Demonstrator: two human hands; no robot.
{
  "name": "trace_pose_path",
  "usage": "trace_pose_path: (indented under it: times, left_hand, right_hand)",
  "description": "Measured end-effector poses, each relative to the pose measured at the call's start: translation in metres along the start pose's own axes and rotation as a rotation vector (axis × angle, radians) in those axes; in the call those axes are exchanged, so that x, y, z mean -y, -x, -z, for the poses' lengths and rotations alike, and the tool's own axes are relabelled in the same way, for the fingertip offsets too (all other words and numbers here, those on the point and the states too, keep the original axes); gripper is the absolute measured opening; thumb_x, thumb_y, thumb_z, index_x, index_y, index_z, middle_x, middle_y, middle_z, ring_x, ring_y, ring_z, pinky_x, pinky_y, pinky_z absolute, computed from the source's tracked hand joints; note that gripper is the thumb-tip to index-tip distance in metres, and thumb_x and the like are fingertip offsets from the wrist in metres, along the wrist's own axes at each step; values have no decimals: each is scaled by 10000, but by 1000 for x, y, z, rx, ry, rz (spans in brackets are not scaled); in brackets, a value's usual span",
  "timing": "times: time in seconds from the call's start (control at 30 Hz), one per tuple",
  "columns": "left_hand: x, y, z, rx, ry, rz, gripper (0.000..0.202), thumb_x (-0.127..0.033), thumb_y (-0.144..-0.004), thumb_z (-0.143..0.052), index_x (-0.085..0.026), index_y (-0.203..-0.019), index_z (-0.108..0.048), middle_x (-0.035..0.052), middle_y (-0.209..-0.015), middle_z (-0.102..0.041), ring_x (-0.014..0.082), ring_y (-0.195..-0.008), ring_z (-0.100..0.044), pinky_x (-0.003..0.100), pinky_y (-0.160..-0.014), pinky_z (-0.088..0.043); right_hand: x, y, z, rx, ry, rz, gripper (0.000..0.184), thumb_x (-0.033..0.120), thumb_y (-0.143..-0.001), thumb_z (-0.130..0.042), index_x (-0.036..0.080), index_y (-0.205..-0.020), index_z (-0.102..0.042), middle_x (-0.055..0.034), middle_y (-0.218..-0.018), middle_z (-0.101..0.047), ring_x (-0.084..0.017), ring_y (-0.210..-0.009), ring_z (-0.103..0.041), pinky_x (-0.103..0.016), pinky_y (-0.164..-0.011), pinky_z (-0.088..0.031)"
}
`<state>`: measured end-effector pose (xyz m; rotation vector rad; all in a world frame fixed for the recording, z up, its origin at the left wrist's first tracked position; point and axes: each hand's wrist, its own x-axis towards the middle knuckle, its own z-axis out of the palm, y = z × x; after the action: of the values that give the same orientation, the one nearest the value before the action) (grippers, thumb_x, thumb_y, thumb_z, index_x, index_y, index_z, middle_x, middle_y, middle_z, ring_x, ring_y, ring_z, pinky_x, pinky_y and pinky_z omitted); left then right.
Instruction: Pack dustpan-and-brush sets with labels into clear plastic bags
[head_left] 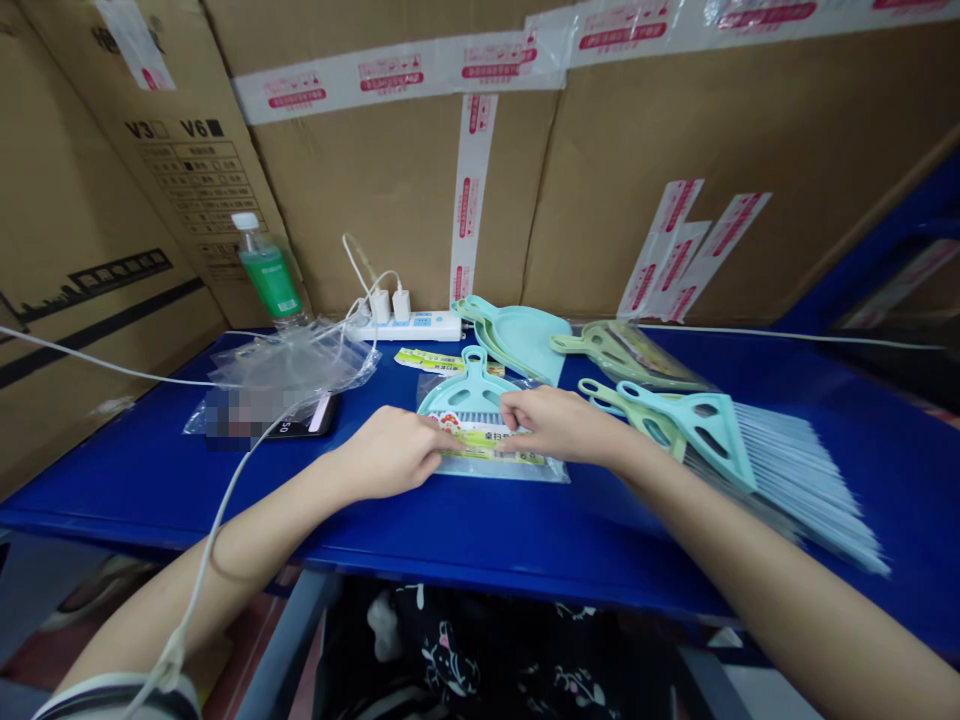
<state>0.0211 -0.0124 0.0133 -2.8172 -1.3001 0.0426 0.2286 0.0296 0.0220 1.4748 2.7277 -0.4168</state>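
A light-blue dustpan-and-brush set (pixel 475 385) lies in a clear plastic bag (pixel 491 468) on the table in front of me. Across its lower part is a yellow-green and white printed label (pixel 480 440). My left hand (pixel 394 450) is at the label's left end, its fingers curled and the index fingertip on the printed face. Over the right side of the label, my right hand (pixel 555 422) has bent fingers pressing on it. Both hands look closed on the label, though parts of the fingertips are hidden.
Loose brushes (pixel 795 470) and small dustpans lie at right. Behind are more dustpans (pixel 529 335), a bagged green set (pixel 637 355) and another label (pixel 427 362). At left are clear bags (pixel 300 360), a phone (pixel 311 418), a bottle (pixel 268 275) and a power strip (pixel 424 326) with cables.
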Motion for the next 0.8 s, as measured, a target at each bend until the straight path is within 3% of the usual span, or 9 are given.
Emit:
trace_pose_path:
  times: [0.17, 0.5, 0.8]
  left_hand:
    - [2, 0, 2, -1, 18, 45, 358, -113, -817, -474, -293, -1023, -705, -5, -998, -735, 195, -902, -688, 304, -748, -515]
    - [9, 3, 5, 4, 39, 92, 322, -137, -819, -466, -270, -934, -736, -2, -965, -742, 194, -890, -682, 290, -728, -494]
    - [17, 6, 5, -40, 57, 119, 305, -175, -812, -426, -226, -716, -710, 11, -700, -707, 167, -714, -656, 249, -646, -442]
  right_hand:
    - [-1, 1, 5, 33, -11, 7, 282, 255, -728, -657, 231, -659, -385, 53, -570, -424, -147, -618, -457, -245, -556, -276]
    - [-11, 9, 13, 76, 63, 19, 209, 190, -691, -599, 232, -666, -396, 28, -607, -449, -147, -602, -451, -248, -534, -303]
    - [-16, 12, 15, 131, 21, 69, 208, 103, -669, -513, 240, -670, -356, 46, -575, -435, -135, -545, -449, -256, -539, -320]
